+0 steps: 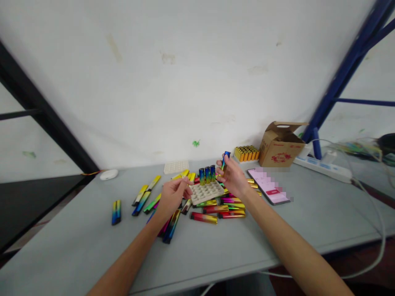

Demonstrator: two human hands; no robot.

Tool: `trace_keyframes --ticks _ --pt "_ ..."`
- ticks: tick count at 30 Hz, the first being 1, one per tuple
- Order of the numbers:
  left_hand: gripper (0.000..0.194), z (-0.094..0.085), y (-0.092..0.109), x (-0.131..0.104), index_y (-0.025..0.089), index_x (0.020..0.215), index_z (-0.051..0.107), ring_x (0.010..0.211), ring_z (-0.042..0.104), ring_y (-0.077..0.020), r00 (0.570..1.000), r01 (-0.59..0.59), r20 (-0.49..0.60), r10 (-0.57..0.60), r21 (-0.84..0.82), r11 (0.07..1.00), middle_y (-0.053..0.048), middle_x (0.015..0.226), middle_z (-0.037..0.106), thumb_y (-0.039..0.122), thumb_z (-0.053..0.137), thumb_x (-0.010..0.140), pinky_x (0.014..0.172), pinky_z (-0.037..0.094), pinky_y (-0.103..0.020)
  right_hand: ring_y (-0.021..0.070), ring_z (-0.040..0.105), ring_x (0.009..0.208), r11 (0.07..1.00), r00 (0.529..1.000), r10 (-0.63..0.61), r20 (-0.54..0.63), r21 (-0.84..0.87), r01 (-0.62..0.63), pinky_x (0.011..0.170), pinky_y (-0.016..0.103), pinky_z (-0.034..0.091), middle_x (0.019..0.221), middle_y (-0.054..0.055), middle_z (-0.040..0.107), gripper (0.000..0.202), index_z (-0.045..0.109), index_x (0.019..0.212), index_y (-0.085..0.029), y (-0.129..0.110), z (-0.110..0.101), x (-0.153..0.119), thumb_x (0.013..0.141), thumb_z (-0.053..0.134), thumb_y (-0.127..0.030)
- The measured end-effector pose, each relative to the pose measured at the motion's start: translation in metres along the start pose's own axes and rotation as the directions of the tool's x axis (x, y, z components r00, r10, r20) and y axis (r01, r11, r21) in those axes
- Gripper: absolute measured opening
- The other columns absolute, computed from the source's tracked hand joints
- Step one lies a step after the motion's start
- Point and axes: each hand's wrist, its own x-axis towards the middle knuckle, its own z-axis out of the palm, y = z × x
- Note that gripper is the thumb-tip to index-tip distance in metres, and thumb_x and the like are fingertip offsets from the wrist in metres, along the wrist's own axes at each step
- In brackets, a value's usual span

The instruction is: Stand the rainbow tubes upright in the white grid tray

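Observation:
A pale tray with rows of round hollows [206, 193] lies amid scattered shiny coloured tubes [203, 218]. Three blue-and-yellow tubes [207, 174] stand upright along its back edge. My right hand [233, 176] is raised just right of them, its fingers closed on another blue tube [226, 158], held nearly upright. At the tray's left edge is my left hand [176, 193], thumb and fingertips pinched close together; whether they grip the tray's edge or something small is hidden.
Behind lie a second pale tray [176, 167], a block of orange cylinders [247, 153] and an open cardboard box [280, 146]. A phone [268, 187] and a power strip [322, 167] are at right. A white case [109, 174] and two blue-yellow tubes [116, 212] sit left.

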Motion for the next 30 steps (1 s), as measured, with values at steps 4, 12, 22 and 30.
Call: trace_keyframes --ticks 4,12,22,30 --pt "0.03 0.001 -0.001 0.0 0.013 0.067 0.065 0.041 0.052 -0.0099 0.999 -0.021 -0.03 0.021 0.032 0.999 0.001 0.046 0.058 0.038 0.053 0.079 0.044 0.043 -0.02 0.007 0.033 0.044 0.994 0.991 0.107 0.082 0.01 -0.109 0.036 0.015 0.023 0.055 -0.008 0.038 0.029 0.05 0.08 -0.021 -0.004 -0.001 -0.001 0.079 0.063 -0.047" --pt "0.027 0.0 -0.001 0.0 0.014 0.063 0.063 0.04 0.05 -0.0092 0.997 -0.05 -0.061 0.054 0.06 0.997 0.003 0.043 0.055 0.034 0.052 0.078 0.045 0.043 -0.019 0.0084 0.028 0.044 0.987 0.975 0.153 0.163 0.033 -0.16 0.04 0.018 0.026 0.052 -0.006 0.028 0.045 0.038 0.057 -0.019 -0.007 -0.006 0.0 0.084 0.041 -0.056" --pt "0.028 -0.001 0.0 0.0 0.014 0.063 0.064 0.04 0.051 -0.0101 0.993 -0.07 -0.085 0.079 0.109 0.992 0.002 0.043 0.056 0.034 0.052 0.078 0.046 0.046 -0.02 0.007 0.016 0.039 0.977 0.97 0.213 0.115 -0.021 -0.212 0.034 0.017 0.015 0.045 -0.008 0.02 0.045 0.031 0.05 -0.021 0.004 -0.007 0.006 0.079 0.042 -0.053" --pt "0.027 -0.001 -0.003 0.0 0.015 0.063 0.065 0.039 0.05 -0.0103 0.991 -0.078 -0.1 0.091 0.123 0.989 0.002 0.043 0.056 0.033 0.052 0.078 0.044 0.045 -0.02 0.0072 0.016 0.04 0.978 0.973 0.21 0.092 -0.025 -0.208 0.034 0.016 0.014 0.046 -0.008 0.021 0.04 0.03 0.054 -0.021 0.004 -0.004 0.004 0.08 0.042 -0.049"
